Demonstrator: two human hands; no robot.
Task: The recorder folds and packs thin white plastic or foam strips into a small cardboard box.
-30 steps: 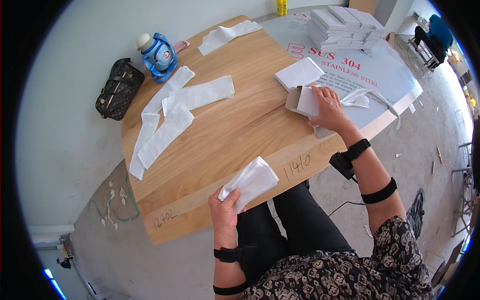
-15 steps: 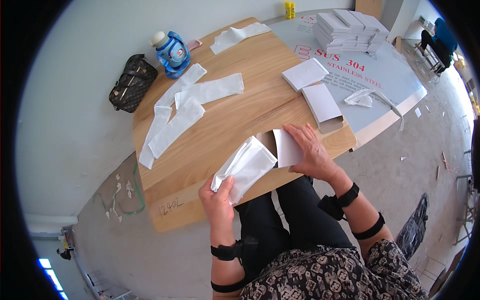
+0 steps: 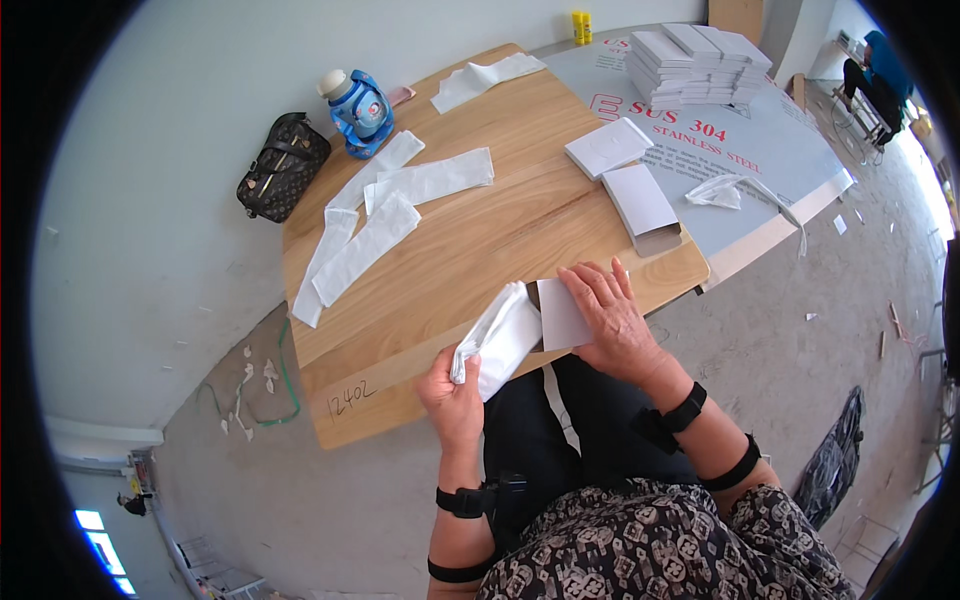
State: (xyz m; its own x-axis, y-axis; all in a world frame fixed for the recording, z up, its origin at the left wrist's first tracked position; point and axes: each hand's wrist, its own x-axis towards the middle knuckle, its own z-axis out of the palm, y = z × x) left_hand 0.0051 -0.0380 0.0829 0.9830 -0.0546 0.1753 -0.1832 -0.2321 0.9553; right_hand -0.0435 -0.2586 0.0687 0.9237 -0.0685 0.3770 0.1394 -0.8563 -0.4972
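Note:
My left hand pinches the near end of a folded white cloth-like bundle, thumb on top. A small white box is gripped in my right hand, its dark inner side facing the bundle. The bundle's far end meets the box's open end; how much of it is inside I cannot tell. Both are held above the near edge of the wooden table. Beyond my right hand lie two more white boxes, one with an open end and one behind it.
Folded white strips lie on the table's left, another strip at the back. A patterned black bag and a blue bottle stand by the wall. Stacked white boxes and a plastic bag rest on the grey sheet-covered surface.
The bundle and the box have come closer, with the bundle's end now at the box's opening. My left hand has shifted right. The whole view has moved slightly.

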